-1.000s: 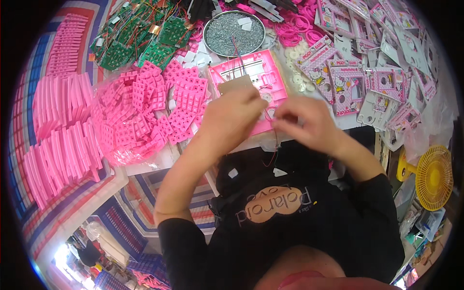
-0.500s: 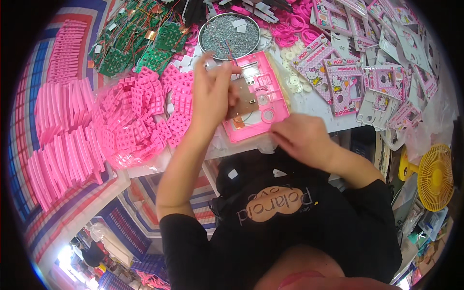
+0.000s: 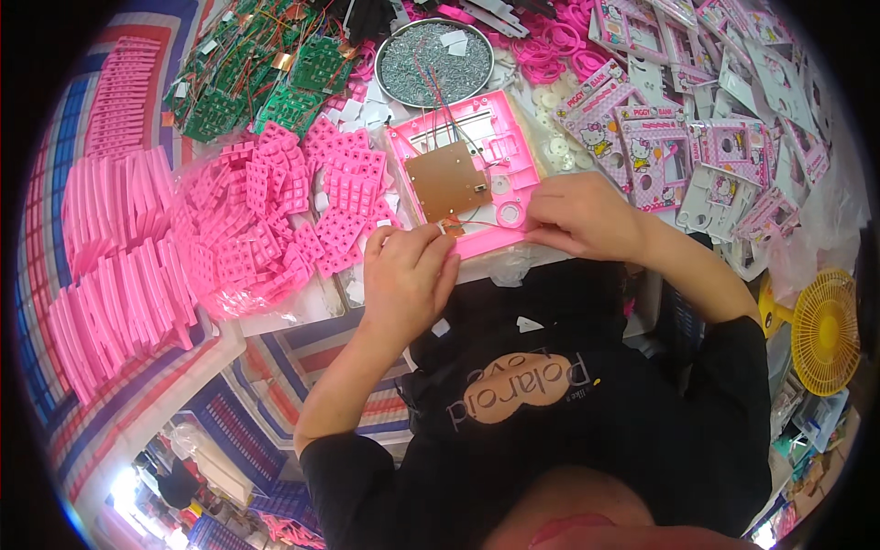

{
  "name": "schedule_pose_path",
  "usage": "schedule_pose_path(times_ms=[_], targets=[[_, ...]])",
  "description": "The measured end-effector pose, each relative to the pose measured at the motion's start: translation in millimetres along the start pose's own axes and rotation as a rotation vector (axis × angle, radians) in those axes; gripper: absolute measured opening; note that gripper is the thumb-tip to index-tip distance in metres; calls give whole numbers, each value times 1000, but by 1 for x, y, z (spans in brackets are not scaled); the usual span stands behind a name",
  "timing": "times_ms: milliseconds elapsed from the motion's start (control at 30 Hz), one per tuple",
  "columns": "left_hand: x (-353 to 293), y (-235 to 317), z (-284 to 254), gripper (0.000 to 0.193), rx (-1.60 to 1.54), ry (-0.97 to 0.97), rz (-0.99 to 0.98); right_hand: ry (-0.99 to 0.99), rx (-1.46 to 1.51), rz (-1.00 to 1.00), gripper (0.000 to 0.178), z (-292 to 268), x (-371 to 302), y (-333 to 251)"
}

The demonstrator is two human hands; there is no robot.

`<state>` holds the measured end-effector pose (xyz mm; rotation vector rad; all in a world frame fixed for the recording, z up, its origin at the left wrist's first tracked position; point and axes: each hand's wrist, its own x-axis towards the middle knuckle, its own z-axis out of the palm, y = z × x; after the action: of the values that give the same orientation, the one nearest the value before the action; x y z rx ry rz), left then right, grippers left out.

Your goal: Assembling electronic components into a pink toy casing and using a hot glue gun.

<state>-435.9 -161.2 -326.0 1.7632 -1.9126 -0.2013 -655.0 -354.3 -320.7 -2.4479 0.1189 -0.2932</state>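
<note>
A pink plastic case half (image 3: pixel 481 243) lies open side up at the table's near edge. Inside it sits a brown circuit board (image 3: pixel 449 181), with thin red and dark wires running out past the far edge and more wires by the near edge. My left hand (image 3: pixel 412 270) is closed at the case's near left corner, its fingertips by a small copper-coloured piece (image 3: pixel 454 231). At the near right corner, beside a round ring in the case, my right hand (image 3: pixel 587 215) pinches the rim. The undersides of the fingers are hidden in both hands.
Beyond the case stands a round metal tray of small screws (image 3: pixel 435 78). Green circuit boards (image 3: pixel 302 101) are heaped at the far left, pink keypads (image 3: pixel 275 211) nearer. Pink strips (image 3: pixel 119 302) line the left side. Printed front panels (image 3: pixel 655 156) and a yellow fan (image 3: pixel 825 335) are at the right.
My left hand has come down from above the board to the near left corner. The board now lies flatter in the case. My right hand has shifted slightly up along the rim.
</note>
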Motion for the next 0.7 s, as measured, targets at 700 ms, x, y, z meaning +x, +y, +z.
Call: schedule_pose_path(times_ms=[700], targets=[[24, 41, 35, 51, 8, -87, 186, 163, -388, 27, 49, 24, -53, -25]])
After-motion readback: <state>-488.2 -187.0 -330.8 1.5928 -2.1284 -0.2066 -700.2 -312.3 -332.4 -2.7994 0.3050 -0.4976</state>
